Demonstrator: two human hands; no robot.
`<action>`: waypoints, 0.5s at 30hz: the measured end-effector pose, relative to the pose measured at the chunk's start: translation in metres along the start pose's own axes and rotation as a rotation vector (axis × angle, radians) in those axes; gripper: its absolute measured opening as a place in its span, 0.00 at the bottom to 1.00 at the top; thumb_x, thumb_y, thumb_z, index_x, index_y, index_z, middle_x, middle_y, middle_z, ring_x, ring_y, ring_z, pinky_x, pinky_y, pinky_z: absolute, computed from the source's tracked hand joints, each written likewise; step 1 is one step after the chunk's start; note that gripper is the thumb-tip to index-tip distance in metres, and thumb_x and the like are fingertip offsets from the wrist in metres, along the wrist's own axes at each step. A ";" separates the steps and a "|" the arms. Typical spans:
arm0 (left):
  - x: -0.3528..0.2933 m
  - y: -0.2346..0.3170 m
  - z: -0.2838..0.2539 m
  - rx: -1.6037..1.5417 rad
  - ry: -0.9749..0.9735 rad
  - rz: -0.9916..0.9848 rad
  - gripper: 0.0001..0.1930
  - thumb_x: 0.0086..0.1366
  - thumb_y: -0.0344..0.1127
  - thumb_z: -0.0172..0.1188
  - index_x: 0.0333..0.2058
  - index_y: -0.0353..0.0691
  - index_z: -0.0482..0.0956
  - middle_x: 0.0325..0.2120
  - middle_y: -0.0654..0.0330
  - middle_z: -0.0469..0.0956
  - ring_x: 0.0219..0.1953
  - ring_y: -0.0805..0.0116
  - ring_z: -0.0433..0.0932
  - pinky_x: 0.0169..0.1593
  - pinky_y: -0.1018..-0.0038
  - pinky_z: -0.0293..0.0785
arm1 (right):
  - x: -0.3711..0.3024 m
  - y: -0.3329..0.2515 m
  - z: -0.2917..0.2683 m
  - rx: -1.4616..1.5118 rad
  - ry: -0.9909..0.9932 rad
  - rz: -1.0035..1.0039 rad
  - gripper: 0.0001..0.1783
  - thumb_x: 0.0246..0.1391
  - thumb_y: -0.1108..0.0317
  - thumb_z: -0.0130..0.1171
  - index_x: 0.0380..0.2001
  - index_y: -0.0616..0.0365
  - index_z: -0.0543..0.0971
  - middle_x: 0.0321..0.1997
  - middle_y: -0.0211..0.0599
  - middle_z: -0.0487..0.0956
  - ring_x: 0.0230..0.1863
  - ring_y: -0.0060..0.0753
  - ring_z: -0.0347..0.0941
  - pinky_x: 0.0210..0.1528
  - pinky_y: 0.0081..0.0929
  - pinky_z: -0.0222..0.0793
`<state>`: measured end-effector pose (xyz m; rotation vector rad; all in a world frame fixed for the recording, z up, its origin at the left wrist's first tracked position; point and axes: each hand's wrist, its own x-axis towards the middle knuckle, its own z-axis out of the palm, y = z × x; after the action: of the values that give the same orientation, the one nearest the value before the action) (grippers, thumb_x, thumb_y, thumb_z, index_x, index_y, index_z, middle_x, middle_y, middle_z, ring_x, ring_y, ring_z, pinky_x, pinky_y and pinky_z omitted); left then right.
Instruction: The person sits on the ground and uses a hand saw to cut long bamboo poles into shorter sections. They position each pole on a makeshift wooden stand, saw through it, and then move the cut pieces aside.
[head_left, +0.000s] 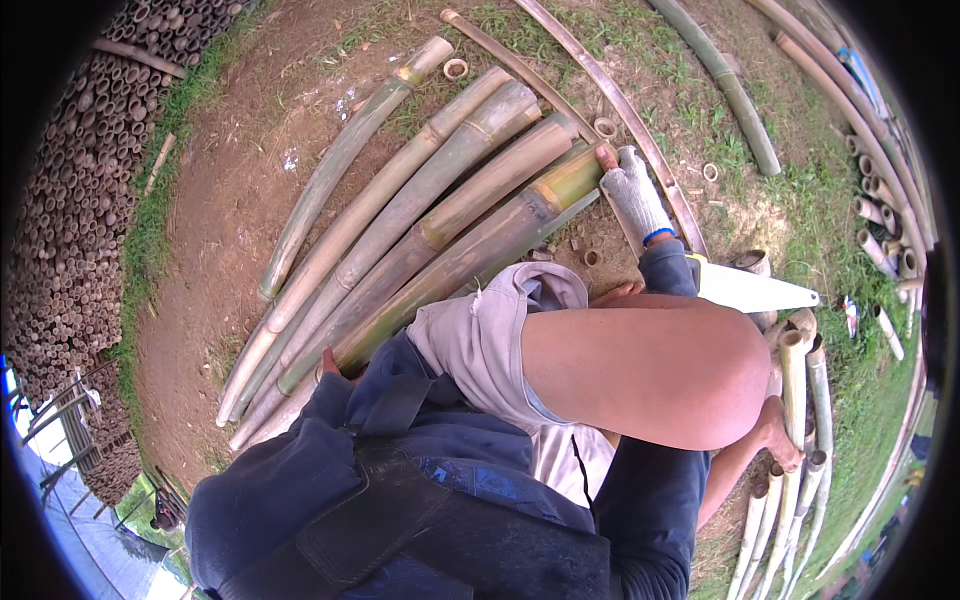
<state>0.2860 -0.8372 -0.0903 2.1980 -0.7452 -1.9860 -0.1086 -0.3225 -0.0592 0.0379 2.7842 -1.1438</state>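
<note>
A thick green-brown bamboo pole (pixel 470 245) lies slantwise in front of me, nearest of several laid side by side. At its far right end is my right hand (pixel 630 190), in a pale fingerless glove, closed on the pole with the bare thumb against its rim. My left hand (pixel 331 366) is at the pole's near left part; a thumb or finger shows against the bamboo, and my sleeve hides the remainder. A hand saw (pixel 755 286) with a white blade and a yellow-edged handle lies beside my raised knee, below my right forearm, touched by neither hand.
More bamboo poles (pixel 400 190) lie parallel beyond. Short bamboo rings (pixel 456 69) are scattered on the dirt. Upright-looking bamboo lengths (pixel 793 400) lie by my foot. A large stack of cut bamboo (pixel 70 220) stands at the left. Long poles (pixel 720 75) cross the grass at the upper right.
</note>
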 end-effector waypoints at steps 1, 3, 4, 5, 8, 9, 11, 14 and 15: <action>0.006 -0.002 -0.004 0.025 0.002 0.004 0.38 0.58 0.69 0.72 0.52 0.41 0.77 0.40 0.54 0.83 0.41 0.56 0.83 0.47 0.59 0.85 | -0.005 0.003 0.007 -0.034 0.047 -0.074 0.23 0.71 0.55 0.59 0.57 0.62 0.74 0.58 0.67 0.78 0.63 0.71 0.72 0.64 0.52 0.67; 0.015 -0.003 -0.010 0.081 0.009 0.008 0.37 0.60 0.68 0.71 0.51 0.40 0.78 0.38 0.55 0.82 0.39 0.58 0.82 0.45 0.61 0.83 | -0.012 0.017 0.009 0.124 -0.316 0.137 0.28 0.72 0.52 0.58 0.63 0.62 0.72 0.63 0.66 0.77 0.71 0.64 0.69 0.71 0.50 0.64; 0.019 -0.004 -0.011 0.116 0.014 0.012 0.36 0.61 0.68 0.70 0.50 0.40 0.78 0.37 0.56 0.82 0.38 0.59 0.82 0.44 0.61 0.82 | -0.020 0.024 0.010 0.188 -0.384 0.168 0.27 0.72 0.52 0.58 0.63 0.62 0.72 0.63 0.65 0.77 0.70 0.62 0.69 0.70 0.49 0.64; 0.022 -0.003 -0.013 0.152 0.018 0.011 0.35 0.62 0.67 0.69 0.49 0.39 0.78 0.36 0.56 0.82 0.37 0.60 0.81 0.43 0.62 0.82 | -0.029 0.032 0.010 0.227 -0.356 0.153 0.27 0.73 0.53 0.57 0.63 0.61 0.72 0.62 0.64 0.77 0.69 0.60 0.70 0.69 0.48 0.65; 0.031 0.000 -0.015 0.294 0.007 0.009 0.33 0.64 0.66 0.68 0.47 0.38 0.79 0.33 0.57 0.81 0.33 0.63 0.79 0.40 0.64 0.80 | -0.074 0.048 0.007 0.363 -0.290 0.165 0.26 0.73 0.54 0.57 0.62 0.61 0.72 0.61 0.60 0.78 0.66 0.56 0.71 0.66 0.45 0.67; 0.034 0.001 -0.014 0.349 0.005 0.012 0.32 0.65 0.65 0.67 0.47 0.38 0.79 0.32 0.57 0.81 0.32 0.63 0.79 0.39 0.65 0.79 | -0.092 0.052 0.007 0.403 -0.257 0.175 0.25 0.73 0.54 0.57 0.62 0.61 0.72 0.61 0.58 0.78 0.65 0.54 0.71 0.66 0.44 0.67; 0.039 0.005 -0.008 0.514 -0.011 0.027 0.31 0.67 0.64 0.66 0.45 0.37 0.80 0.30 0.58 0.81 0.30 0.65 0.78 0.37 0.66 0.78 | -0.125 0.059 0.006 0.470 -0.175 0.201 0.24 0.73 0.55 0.57 0.62 0.61 0.73 0.60 0.56 0.78 0.63 0.51 0.72 0.64 0.42 0.69; 0.041 0.015 0.023 0.961 -0.088 0.105 0.30 0.69 0.63 0.64 0.43 0.36 0.81 0.27 0.59 0.80 0.27 0.68 0.76 0.34 0.69 0.76 | -0.162 0.072 -0.003 0.532 -0.004 0.237 0.23 0.74 0.56 0.57 0.61 0.61 0.73 0.59 0.52 0.78 0.60 0.46 0.73 0.61 0.39 0.70; 0.039 0.017 0.040 1.160 -0.127 0.162 0.29 0.70 0.62 0.64 0.42 0.35 0.81 0.26 0.60 0.80 0.26 0.69 0.76 0.33 0.69 0.75 | -0.173 0.076 -0.007 0.542 0.064 0.245 0.23 0.74 0.56 0.57 0.61 0.61 0.73 0.58 0.50 0.78 0.59 0.44 0.74 0.60 0.38 0.71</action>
<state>0.2443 -0.8580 -0.1253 2.2629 -2.4684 -1.7908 0.0674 -0.2586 -0.0843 0.4585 2.3421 -1.8005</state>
